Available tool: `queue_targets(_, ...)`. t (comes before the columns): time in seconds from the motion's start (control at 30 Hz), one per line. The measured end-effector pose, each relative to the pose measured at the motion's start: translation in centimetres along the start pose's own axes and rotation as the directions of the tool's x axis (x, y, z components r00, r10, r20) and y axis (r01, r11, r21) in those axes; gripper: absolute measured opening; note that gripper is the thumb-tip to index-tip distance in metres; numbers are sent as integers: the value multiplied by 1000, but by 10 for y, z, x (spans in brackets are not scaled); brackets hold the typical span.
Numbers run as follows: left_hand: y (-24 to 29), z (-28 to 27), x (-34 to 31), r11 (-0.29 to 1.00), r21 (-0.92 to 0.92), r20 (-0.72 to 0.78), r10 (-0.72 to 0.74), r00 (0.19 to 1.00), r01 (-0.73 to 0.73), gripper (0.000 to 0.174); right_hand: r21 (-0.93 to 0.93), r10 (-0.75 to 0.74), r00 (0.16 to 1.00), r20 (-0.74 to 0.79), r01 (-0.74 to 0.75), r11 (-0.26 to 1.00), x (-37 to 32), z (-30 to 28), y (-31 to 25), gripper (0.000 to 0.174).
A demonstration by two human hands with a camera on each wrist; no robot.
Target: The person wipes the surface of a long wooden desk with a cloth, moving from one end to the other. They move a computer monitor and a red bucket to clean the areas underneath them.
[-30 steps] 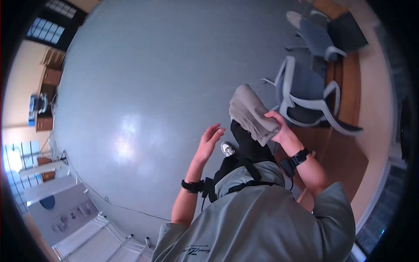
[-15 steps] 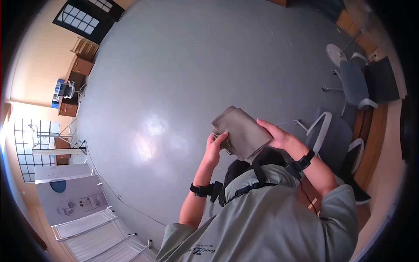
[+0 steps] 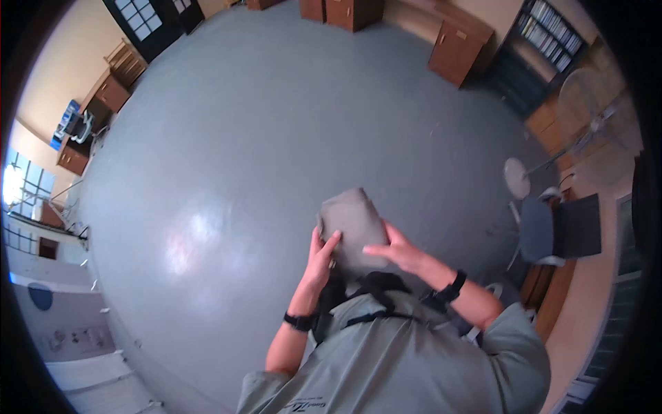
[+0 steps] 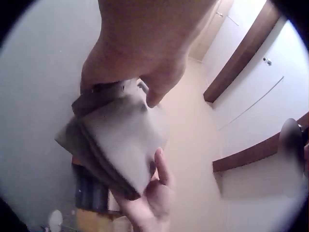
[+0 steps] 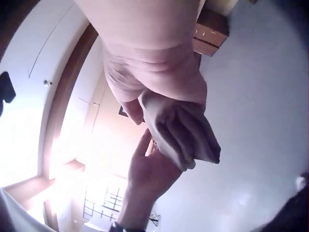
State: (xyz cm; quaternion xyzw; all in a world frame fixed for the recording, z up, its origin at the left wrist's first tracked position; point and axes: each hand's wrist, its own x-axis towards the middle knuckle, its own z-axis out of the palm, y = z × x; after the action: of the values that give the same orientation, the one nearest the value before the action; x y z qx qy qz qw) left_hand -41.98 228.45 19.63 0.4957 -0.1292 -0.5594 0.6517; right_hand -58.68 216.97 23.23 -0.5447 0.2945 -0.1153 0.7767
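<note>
Well left of the cloth [image 3: 352,224], a display panel [image 3: 61,297] stands near a wall; farther forward on the same side is a wooden desk [image 3: 110,94]. At the cloth's left edge, the left hand [image 3: 320,263] holds the layers, thumb bent over the upper face. The cloth itself, grey and folded, is held up between both hands above the floor [image 3: 241,131]. At its right edge, the right hand [image 3: 403,254] grips from the other side, thumb laid across the top (the fingers are mostly hidden). A second ago that hand alone carried the bundle, the left one free; now both share it, which probably steadies the folds and gives better control of both edges. Well right of the cloth, an office chair [image 3: 540,231] stands untouched.
</note>
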Motion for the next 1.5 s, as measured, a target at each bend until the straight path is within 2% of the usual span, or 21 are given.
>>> queue_targets(0.03, 14, 14, 32, 997, -28, 33, 76, 997, -75, 53, -52, -51, 999, -17, 50, 997, 19, -15, -19, 71)
queue_targets(0.07, 36, 16, 53, 997, 10, 76, 76, 994, -77, 51, -42, -102, 995, -3, 101, 994, 41, -15, -31, 74)
queue_targets(0.17, 60, 14, 119, 980, 199, 146, -19, 989, -11, 54, 149, 124, 991, -49, -116, 982, 97, -36, -43, 64)
queue_targets(0.27, 82, 16, 163, 956, 292, 245, -52, 968, -23, 56, 156, 137, 983, -118, -118, 981, 134, -51, -45, 58)
queue_targets(0.37, 104, 15, 215, 949, 312, 332, -55, 942, -54, 59, 221, 53, 979, -195, -9, 975, 166, -73, -62, 57)
queue_targets(0.43, 108, 20, 257, 960, 251, 323, -204, 924, 124, 63, 230, 31, 967, -254, 30, 973, 195, -96, -71, 55)
queue_targets(0.5, 110, 29, 295, 925, 339, 287, -277, 917, 174, 64, 234, 1, 951, -308, 75, 969, 227, -119, -77, 53)
queue_targets(0.57, 114, 30, 336, 875, 430, 235, -345, 909, 222, 66, 115, -31, 928, -372, 79, 990, 264, -143, -76, 49)
queue_targets(0.63, 126, 36, 392, 889, 395, 230, -341, 911, 233, 67, -18, -115, 901, -419, 118, 993, 309, -167, -80, 48)
queue_targets(0.7, 159, 48, 427, 878, 427, 266, -350, 898, 216, 64, -151, -225, 903, -366, 181, 972, 346, -184, -111, 53)
queue_targets(0.77, 186, 59, 468, 898, 415, 291, -283, 914, 145, 60, -306, -364, 886, -285, 276, 911, 367, -195, -155, 56)
queue_targets(0.8, 198, 61, 486, 914, 380, 288, -260, 922, 139, 56, -358, -375, 898, -232, 280, 891, 375, -201, -182, 58)
queue_targets(0.83, 209, 64, 502, 932, 339, 284, -235, 929, 133, 51, -330, -404, 889, -214, 324, 887, 384, -208, -205, 59)
queue_targets(0.9, 223, 79, 533, 948, 284, 273, -222, 936, 142, 45, -119, -321, 920, -226, 301, 946, 425, -231, -204, 58)
queue_targets(0.93, 221, 78, 554, 932, 322, 265, -257, 929, 166, 45, -134, -324, 914, -245, 299, 945, 443, -250, -198, 58)
queue_targets(1.0, 221, 86, 591, 902, 366, 269, -339, 901, 230, 45, 122, 107, 967, -232, -81, 989, 477, -283, -192, 57)
queue_targets(1.03, 224, 92, 609, 898, 375, 287, -347, 893, 229, 45, 125, 101, 962, -253, -71, 990, 488, -296, -194, 57)
queue_targets(1.1, 235, 108, 642, 935, 348, 343, -190, 920, 63, 44, 178, 17, 966, -258, 31, 983, 504, -317, -214, 56)
queue_targets(1.13, 244, 116, 662, 949, 311, 380, -172, 909, 50, 44, 187, 19, 959, -284, 36, 982, 520, -333, -224, 56)
queue_targets(1.33, 277, 140, 794, 943, 327, 453, -219, 864, 68, 41, 280, 136, 930, -340, -38, 959, 609, -398, -276, 54)
queue_targets(1.5, 306, 180, 878, 925, 355, 506, -314, 803, 137, 43, 280, 73, 865, -496, 80, 957, 648, -439, -314, 48)
